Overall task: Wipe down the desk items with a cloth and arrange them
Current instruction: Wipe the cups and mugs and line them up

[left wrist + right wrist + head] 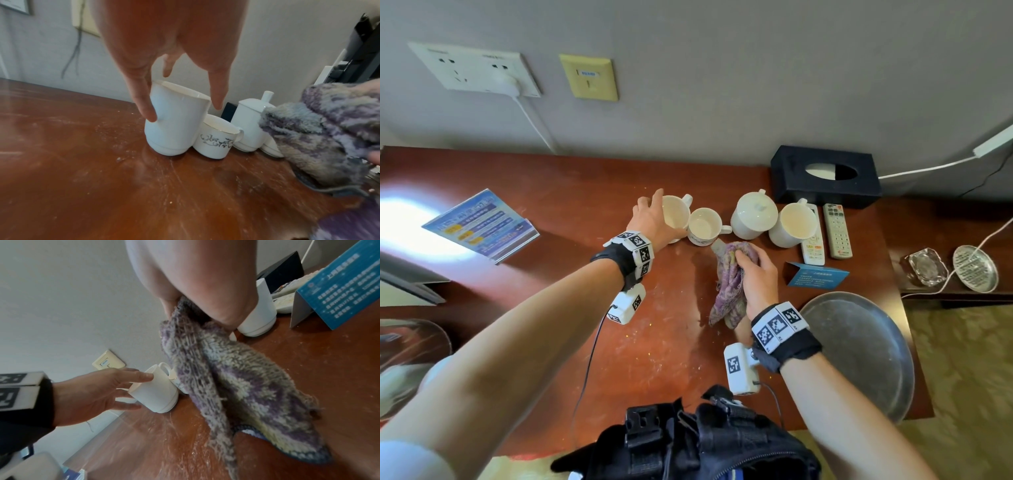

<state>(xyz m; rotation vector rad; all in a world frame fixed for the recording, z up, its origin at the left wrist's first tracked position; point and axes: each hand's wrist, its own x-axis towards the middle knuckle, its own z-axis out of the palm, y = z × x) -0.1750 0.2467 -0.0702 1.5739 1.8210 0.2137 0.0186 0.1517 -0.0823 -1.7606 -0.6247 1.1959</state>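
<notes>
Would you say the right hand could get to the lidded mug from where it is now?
Probably yes. The right hand grips the cloth just in front of the lidded mug, and nothing stands between them, though it would have to drop the cloth to take hold.

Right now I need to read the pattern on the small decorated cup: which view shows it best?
The left wrist view: the small decorated cup faces the camera, its grey scroll pattern plain. The head view looks down into it, showing only a sliver of pattern. In the right wrist view the cloth hides nearly all of it.

Mugs left of remotes, on desk
</notes>
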